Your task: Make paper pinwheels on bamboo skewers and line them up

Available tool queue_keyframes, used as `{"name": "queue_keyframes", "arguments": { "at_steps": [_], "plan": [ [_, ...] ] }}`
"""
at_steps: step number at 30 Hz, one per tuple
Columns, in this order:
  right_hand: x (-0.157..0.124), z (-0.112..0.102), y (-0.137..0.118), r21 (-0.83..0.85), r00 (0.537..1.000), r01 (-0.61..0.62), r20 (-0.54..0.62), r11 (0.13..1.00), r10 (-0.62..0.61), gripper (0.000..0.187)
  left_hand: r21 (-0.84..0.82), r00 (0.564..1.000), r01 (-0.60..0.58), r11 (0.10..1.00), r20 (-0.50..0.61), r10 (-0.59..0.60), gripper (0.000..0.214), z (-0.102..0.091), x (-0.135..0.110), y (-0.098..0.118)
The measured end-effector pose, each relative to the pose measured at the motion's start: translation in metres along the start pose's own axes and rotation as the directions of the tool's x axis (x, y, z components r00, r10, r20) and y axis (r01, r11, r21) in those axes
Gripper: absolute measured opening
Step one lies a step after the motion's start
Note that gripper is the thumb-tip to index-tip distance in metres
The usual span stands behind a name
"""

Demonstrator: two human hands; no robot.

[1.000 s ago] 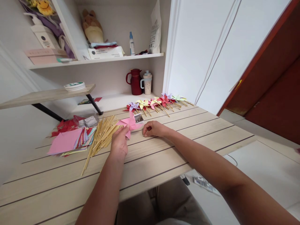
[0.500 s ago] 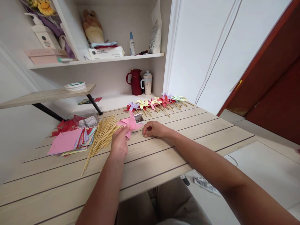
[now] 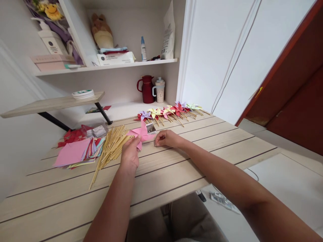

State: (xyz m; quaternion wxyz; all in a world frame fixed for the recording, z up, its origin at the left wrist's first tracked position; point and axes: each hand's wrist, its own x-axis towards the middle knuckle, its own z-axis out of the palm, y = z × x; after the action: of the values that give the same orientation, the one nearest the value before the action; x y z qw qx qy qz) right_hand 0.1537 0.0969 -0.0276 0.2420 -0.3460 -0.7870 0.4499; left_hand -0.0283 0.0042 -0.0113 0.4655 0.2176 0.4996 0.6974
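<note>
A pink paper pinwheel (image 3: 141, 133) is pinched in my left hand (image 3: 130, 151), held just above the table with its folded blades spread. My right hand (image 3: 167, 138) is closed beside it, thumb and fingertips pressed together near the tabletop; what they grip, if anything, is too small to make out. Just behind the pinwheel stands a small white box (image 3: 151, 128) of tiny metal pieces, partly hidden by a blade. Left of my left hand lies a fanned heap of thin wooden sticks (image 3: 112, 143).
Colored paper squares (image 3: 72, 153) and red paper pieces (image 3: 73, 136) lie at the left. Finished pinwheels on sticks (image 3: 168, 112) line the table's back edge. Behind them stand a dark red jug (image 3: 147, 90) and a speckled cup (image 3: 159, 90). A small raised shelf (image 3: 55, 104) overhangs the left.
The view has shifted slightly, so everything sits a little further right and lower. Both hands keep nearly the same pose, the left still holding the pink pinwheel.
</note>
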Motion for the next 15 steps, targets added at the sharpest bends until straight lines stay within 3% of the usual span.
{"name": "queue_keyframes", "arguments": {
  "at_steps": [6,15],
  "plan": [
    [-0.014,-0.007,-0.024,0.079,0.972,0.158,-0.188,0.984,-0.141,0.014,0.023,0.999,-0.042,0.999,0.001,0.042,0.034,0.000,-0.001,-0.003],
    [-0.023,-0.008,-0.044,0.123,0.917,0.293,-0.316,0.948,-0.242,0.017,0.038,0.993,-0.119,0.992,0.029,0.118,0.036,-0.001,0.000,-0.006]
  ]
}}
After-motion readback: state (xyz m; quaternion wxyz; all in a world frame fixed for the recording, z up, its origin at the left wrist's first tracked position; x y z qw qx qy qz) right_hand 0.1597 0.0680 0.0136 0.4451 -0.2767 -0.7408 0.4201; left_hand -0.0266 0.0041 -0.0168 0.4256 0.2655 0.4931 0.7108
